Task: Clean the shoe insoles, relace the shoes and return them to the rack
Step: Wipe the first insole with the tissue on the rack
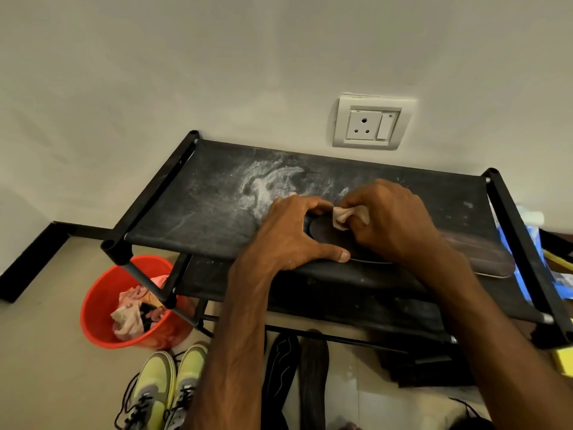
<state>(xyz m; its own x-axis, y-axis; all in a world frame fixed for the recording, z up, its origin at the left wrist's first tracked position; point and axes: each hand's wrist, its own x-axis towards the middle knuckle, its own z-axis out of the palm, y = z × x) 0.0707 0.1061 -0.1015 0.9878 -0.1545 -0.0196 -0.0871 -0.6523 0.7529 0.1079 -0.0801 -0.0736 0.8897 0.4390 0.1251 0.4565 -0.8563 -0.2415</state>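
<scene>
Cleaning step for sure, nothing relaced or put away yet. The dark insole (322, 232) lies flat on the top shelf of the black shoe rack (201, 206), near its front edge. The left hand (294, 237) brackets its rounded end, fingers curled over the far edge and thumb on the near edge, so that grip pins it down. The right hand (393, 221) has its grip pinched tight on a small pinkish cloth (344, 217), pressed onto the insole surface.

A second insole (477, 259) lies just to the right on the same shelf. The yellow-green sneakers (167, 389) sit on the floor below with their laces loose.

Next up, I'd guess, is wiping along the length toward the heel while the left hand keeps the insole from sliding on that dusty fabric.
</scene>
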